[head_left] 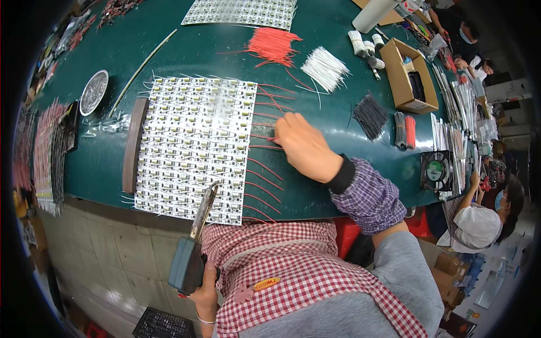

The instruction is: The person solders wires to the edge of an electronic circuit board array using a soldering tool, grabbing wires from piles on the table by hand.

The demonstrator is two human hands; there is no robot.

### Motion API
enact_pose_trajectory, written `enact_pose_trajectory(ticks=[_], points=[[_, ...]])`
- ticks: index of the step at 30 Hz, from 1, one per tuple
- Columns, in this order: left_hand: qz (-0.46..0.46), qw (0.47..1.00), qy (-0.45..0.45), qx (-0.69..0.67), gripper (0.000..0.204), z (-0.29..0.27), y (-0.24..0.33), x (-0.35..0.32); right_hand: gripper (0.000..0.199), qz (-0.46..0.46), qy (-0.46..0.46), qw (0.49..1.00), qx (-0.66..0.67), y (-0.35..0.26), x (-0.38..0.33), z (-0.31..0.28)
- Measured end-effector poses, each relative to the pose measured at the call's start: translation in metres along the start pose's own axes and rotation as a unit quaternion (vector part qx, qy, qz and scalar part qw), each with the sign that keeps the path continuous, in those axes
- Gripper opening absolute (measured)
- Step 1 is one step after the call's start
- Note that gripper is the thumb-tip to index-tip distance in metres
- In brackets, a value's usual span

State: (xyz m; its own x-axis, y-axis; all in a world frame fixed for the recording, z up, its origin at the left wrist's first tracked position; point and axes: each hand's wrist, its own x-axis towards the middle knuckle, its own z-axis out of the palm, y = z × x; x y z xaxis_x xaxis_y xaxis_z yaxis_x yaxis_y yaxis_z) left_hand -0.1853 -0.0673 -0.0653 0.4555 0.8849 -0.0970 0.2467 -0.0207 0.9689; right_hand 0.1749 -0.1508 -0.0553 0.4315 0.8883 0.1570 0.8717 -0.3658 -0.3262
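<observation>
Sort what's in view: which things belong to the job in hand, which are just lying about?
Belonging:
- gun-shaped soldering tool, in the left hand
- circuit-board panel
- red wires along its edge, one at the right hand

Apparently lying about:
- white wires
- black wires
- cardboard box
- small fan

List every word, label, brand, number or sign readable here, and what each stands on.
Yellow oval patch on the red-and-white checked apron: lettering, not copied here.
Round green label on the black fan: too small to read.
Brown cardboard box: print too blurred.
White circuit-board panel: any markings too small.
</observation>
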Motion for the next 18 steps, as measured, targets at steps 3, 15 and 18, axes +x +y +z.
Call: enact_pose_trajectory(ticks=[3, 15, 18], points=[[-0.001, 1.0, -0.001, 0.001, 0.036, 0.0, -0.001, 0.003, 0.014, 0.002, -0.044, 0.999, -0.026, 0.015, -0.009, -0.027], [0.029, 0.999, -0.031, 0.027, 0.036, 0.004, 0.004, 0.018, 0.01, 0.046, 0.057, 0.993, 0.093, 0.035, 0.072, -0.001], [-0.003, 1.0, -0.022, 0.002, 0.035, 0.012, 0.023, 0.02, 0.011, 0.09, 0.027, 0.994, 0.053, 0.038, 0.084, 0.017]])
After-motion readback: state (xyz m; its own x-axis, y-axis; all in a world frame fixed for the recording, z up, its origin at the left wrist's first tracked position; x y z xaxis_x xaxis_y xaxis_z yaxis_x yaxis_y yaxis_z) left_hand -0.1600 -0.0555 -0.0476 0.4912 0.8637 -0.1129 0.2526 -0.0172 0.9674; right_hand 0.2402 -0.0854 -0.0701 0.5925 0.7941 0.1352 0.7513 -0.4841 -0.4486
